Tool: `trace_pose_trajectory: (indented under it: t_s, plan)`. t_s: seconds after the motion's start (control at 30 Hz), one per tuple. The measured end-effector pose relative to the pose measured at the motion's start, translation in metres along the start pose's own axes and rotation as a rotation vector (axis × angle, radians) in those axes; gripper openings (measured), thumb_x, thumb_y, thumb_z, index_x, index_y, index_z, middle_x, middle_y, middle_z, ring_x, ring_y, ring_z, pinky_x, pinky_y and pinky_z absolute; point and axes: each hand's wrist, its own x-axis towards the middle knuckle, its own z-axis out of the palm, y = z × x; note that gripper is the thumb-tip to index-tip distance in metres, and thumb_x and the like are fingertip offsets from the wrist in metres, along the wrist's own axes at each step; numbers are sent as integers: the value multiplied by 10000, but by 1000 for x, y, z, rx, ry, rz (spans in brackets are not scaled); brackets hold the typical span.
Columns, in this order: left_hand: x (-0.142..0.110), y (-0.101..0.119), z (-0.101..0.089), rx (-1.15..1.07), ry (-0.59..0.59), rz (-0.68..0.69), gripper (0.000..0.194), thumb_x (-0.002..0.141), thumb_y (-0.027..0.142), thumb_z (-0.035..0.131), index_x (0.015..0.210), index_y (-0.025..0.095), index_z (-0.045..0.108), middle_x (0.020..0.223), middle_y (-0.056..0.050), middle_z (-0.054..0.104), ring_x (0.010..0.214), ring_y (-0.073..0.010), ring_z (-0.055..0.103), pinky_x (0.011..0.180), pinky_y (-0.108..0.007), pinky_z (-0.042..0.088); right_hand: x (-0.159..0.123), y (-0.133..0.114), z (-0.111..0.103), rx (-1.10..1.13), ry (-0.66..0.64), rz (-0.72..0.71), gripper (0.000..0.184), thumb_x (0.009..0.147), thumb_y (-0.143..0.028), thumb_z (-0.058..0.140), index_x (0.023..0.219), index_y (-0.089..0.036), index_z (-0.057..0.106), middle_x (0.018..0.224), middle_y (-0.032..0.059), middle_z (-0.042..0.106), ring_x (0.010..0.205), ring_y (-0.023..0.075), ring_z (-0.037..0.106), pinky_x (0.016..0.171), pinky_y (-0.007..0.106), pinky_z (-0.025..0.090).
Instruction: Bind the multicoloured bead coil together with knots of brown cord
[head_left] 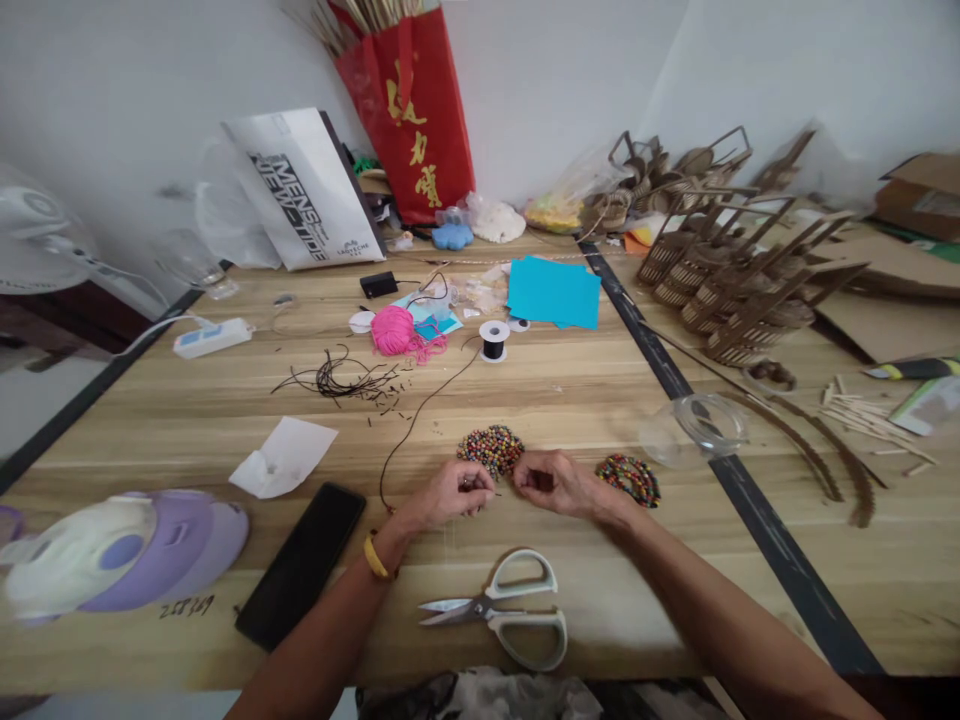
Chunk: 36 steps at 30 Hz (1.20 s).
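Observation:
My left hand [456,492] is closed in a pinch, just in front of a heap of multicoloured beads [491,447]. A tiny dark tip shows by its fingertips, too small to name. Facing it, my right hand [556,484] also pinches, its fingertips at the heap's right edge; whatever it holds is hidden. Black cord [420,408] runs from a white-flanged spool [493,343] down to near my left wrist. To the right of my right hand lies a coil of strung beads [628,480]. White-handled scissors [499,608] rest partly open nearer to me.
At left are a black phone [301,565], a white-purple device [127,550] and white paper [283,456]. Cut cords [341,380], pink yarn [394,330] and blue sheets [555,292] lie farther back. A clear jar [694,428] and small woven baskets [720,275] stand at right.

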Motion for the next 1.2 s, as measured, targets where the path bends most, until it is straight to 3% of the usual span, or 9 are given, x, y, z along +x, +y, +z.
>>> trace_pose_trajectory:
  t_s: [0.17,0.37,0.87,1.2]
  plan:
    - [0,-1,0,9,10,3,284,729,382,678,769,118,582,571,33,538,477,-65,484,468,-175,403,1,-5,-3,-76,-31,-27,85,794,-100,537,777,-138,612,675,-6,562,558,87,469,522,178,360]
    - [-1,1,0,-8,3,-9,267,734,363,680,782,122,577,577,37,539,481,-61,486,479,-174,410,3,-3,6,-192,48,-87,114,824,-103,505,819,-146,610,718,18,584,613,114,490,584,209,378]
    - [0,5,4,5,37,22,279,730,375,688,766,132,556,569,30,559,489,-76,533,485,-178,410,3,1,14,-86,137,-91,57,815,-119,551,829,-150,596,694,-2,560,582,101,491,549,192,380]
    - [0,9,4,-51,35,-30,375,711,455,710,826,121,588,731,-69,703,505,-89,573,490,-195,430,3,3,19,86,104,-35,67,830,-165,567,855,-139,624,728,18,597,620,109,517,547,186,403]
